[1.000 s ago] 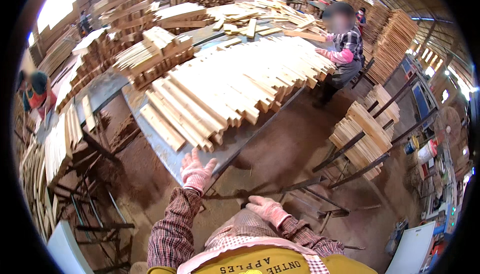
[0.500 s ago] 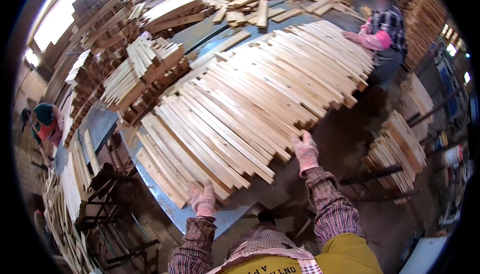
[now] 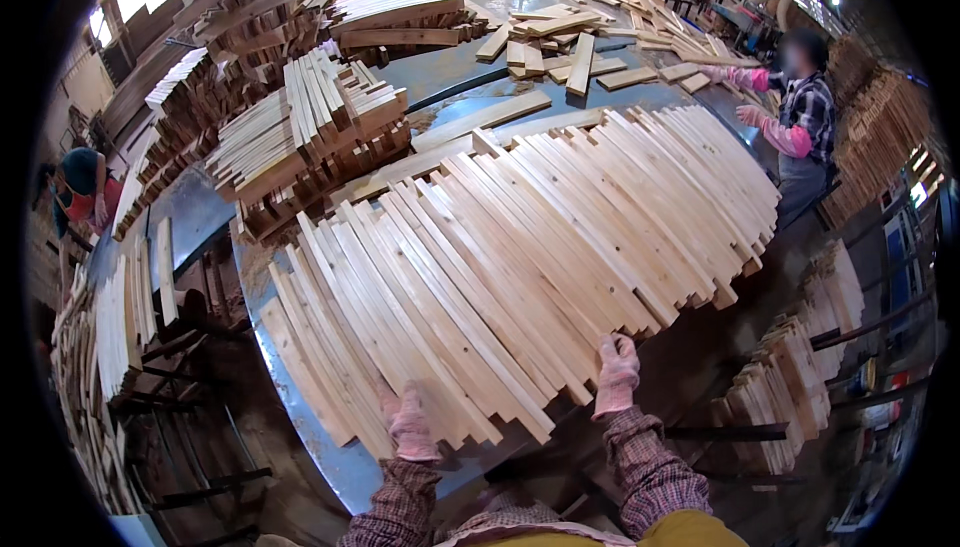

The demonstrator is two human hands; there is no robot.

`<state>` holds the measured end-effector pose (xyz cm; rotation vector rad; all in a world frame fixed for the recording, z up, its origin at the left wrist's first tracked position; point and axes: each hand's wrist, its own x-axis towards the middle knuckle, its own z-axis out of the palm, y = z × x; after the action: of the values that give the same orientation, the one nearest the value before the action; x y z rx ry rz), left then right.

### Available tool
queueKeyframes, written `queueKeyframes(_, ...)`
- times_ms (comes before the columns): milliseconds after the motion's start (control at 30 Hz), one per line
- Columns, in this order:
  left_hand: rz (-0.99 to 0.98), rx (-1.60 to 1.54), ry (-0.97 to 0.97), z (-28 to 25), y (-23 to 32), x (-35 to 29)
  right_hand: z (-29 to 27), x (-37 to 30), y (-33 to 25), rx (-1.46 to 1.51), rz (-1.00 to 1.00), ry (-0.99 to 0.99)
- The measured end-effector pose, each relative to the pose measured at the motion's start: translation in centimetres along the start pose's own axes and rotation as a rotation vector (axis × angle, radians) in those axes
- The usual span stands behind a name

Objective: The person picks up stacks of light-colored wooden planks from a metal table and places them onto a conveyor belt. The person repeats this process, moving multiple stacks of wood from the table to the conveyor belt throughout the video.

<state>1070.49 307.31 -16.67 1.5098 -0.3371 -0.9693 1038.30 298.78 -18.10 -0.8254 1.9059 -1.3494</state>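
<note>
A wide row of pale wooden strips point(image 3: 500, 257) lies side by side across the blue-topped table, their near ends uneven. My left hand point(image 3: 412, 429), in a pink glove, reaches over the near ends at the left part of the row. Its fingers are stretched and apart, slightly blurred, touching the strips. Farther right, my right hand point(image 3: 618, 379), also gloved in pink, has its fingers bent at the strip ends and closes on one there. The exact grip is partly hidden.
Stacked wooden pieces point(image 3: 310, 127) stand behind the row at left. Loose short boards point(image 3: 580, 62) lie on the blue table point(image 3: 450, 92) farther back. A co-worker point(image 3: 805, 117) in pink gloves stands at the far right, another person point(image 3: 82, 187) at far left. More strips point(image 3: 780, 387) rest on a rack at right.
The view has shifted, so the row sits lower and more level. My hands stay at the near ends. The co-worker at right has lifted their hands off the row, one reaching toward the loose boards.
</note>
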Motion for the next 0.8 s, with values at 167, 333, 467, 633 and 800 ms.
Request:
queueKeyframes(167,0.104,0.023,-0.053,-2.7,3.8,1.0,-0.2,-4.8,-3.7,0.049,-0.057,-0.070)
queueKeyframes(333,-0.027,0.048,-0.049,-9.9,5.3,7.2,-0.1,-10.6,-5.0,-0.107,0.074,-0.374)
queueKeyframes(467,0.064,-0.006,0.014,-12.3,1.6,11.7,1.3,-4.9,-4.9,-0.221,0.185,-0.631)
queueKeyframes(633,0.240,-0.009,0.077,-11.7,0.2,14.4,11.0,1.5,-4.0,-0.136,-0.276,-0.502)
queueKeyframes(800,0.336,-0.057,0.127,-10.2,0.4,14.8,15.1,0.5,-3.2,0.137,-0.149,-0.515)
